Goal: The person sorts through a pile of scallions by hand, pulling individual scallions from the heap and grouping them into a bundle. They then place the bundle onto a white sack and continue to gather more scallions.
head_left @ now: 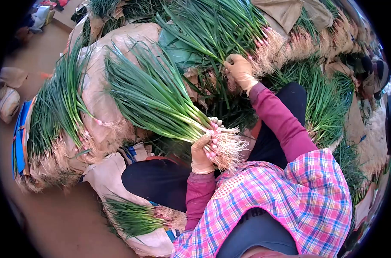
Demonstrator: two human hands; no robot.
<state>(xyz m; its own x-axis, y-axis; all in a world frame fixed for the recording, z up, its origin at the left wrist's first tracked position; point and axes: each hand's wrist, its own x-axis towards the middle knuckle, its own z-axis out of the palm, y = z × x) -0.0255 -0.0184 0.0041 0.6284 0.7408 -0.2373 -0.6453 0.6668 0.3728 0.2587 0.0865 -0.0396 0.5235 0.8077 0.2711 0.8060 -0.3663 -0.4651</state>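
Curling the fingers (212,129) of the left hand (202,150) tight round the neck of a bunch of spring onions (161,103), just above the roots (227,150); clamping it closed, with the pink stem ends showing between the fingertips; holding the bunch slantwise over the lap, green tops pointing up and away to the left, root beard hanging free below the palm and brushing the checked shirt (290,202).

Reaching out with the right hand (239,69) into the heaped pile of onions (212,30) ahead; bending its fingers down among the stalks at the root end of that pile; not being able to tell whether closing on a stem or merely resting there, the fingertips being buried in the greens.

Judging by this, gathering loose stalks into one hand-held bunch, and being partway through picking the next addition; needing next a firm pinch on a few stems near their roots, a clean pull out of the tangle without dragging neighbours along, then a carry across to the left hand with root ends lined up against those already gripped; needing also a brief loosening of the left fingers to admit them without spilling the bunch.

Sitting amid other bundles (53,112) lying on sacking (101,99), well apart from both hands; a smaller bundle (131,217) lying near the knee.
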